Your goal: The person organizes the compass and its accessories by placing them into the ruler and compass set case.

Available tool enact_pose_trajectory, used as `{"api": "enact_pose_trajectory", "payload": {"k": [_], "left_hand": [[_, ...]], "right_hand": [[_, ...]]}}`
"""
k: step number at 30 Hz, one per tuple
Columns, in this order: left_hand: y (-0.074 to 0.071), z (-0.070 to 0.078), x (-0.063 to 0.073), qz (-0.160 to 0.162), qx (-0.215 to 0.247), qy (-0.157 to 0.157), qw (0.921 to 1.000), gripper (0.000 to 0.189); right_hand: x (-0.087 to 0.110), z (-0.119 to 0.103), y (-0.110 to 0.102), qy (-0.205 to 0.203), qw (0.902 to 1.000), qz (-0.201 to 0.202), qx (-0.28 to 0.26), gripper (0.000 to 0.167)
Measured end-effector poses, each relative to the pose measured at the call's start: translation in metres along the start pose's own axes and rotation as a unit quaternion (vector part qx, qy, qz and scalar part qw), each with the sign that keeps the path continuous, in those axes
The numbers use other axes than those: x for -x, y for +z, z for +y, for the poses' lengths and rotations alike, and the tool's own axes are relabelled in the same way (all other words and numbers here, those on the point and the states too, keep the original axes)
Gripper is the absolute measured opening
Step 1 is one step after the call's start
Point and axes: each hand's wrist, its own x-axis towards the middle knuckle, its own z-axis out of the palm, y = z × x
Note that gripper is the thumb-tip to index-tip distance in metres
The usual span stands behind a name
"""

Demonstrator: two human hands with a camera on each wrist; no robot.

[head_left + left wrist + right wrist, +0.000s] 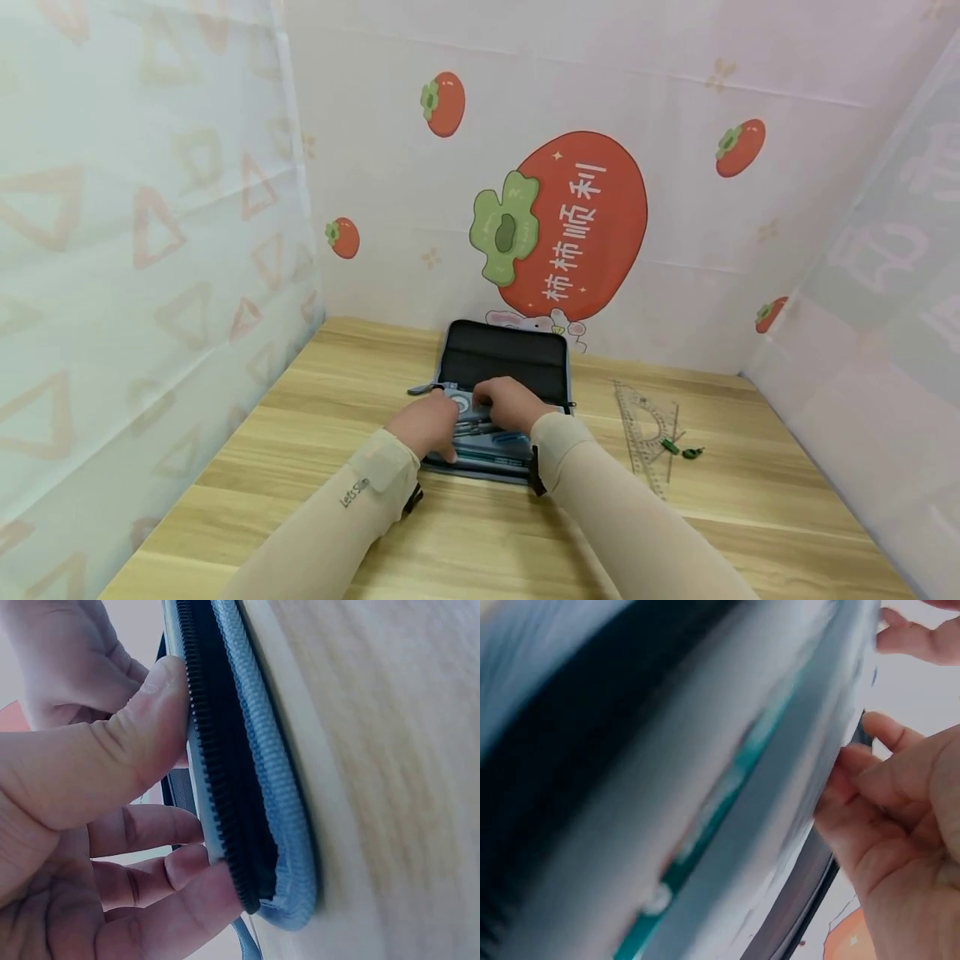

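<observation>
An open zip-up stationery case [504, 342] lies on the table, its dark lid folded back toward the wall. Inside its grey-blue tray are a teal pencil-like stick [491, 459], slim metal tools [474, 428] and a round whitish piece [460, 403]. My left hand [426, 423] rests at the case's left side, thumb and fingers loosely extended against the zipper edge [214, 787]. Over the tray's back part, my right hand [513, 403] reaches down with bent fingers [847, 795]. Whether anything is pinched between those fingertips is hidden.
To the right on the wooden table [750, 492] lie a clear set square with a protractor arc [637, 429], a small green piece [670, 447] and a green sharpener-like item [693, 453]. A patterned cloth wall [390, 275] stands behind the case.
</observation>
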Motion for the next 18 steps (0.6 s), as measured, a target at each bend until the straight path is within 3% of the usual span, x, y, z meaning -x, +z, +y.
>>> {"api": "enact_pose_trajectory", "payload": {"k": [7,14,18], "left_hand": [[-0.002,0.0,0.001,0.009,0.002,-0.001,1.0,0.04],[-0.002,-0.002,-0.002,0.0,0.018,-0.009,0.9998,0.046],[-0.001,-0.002,-0.001,0.003,0.018,-0.007,0.9998,0.047]], "right_hand": [[0.003,0.006,-0.002,-0.01,0.9999,-0.01,-0.005,0.049],[0.02,-0.003,-0.01,0.042,0.9959,-0.077,-0.02,0.063],[0.035,-0.003,-0.01,0.015,0.9981,-0.049,-0.034,0.057]]}}
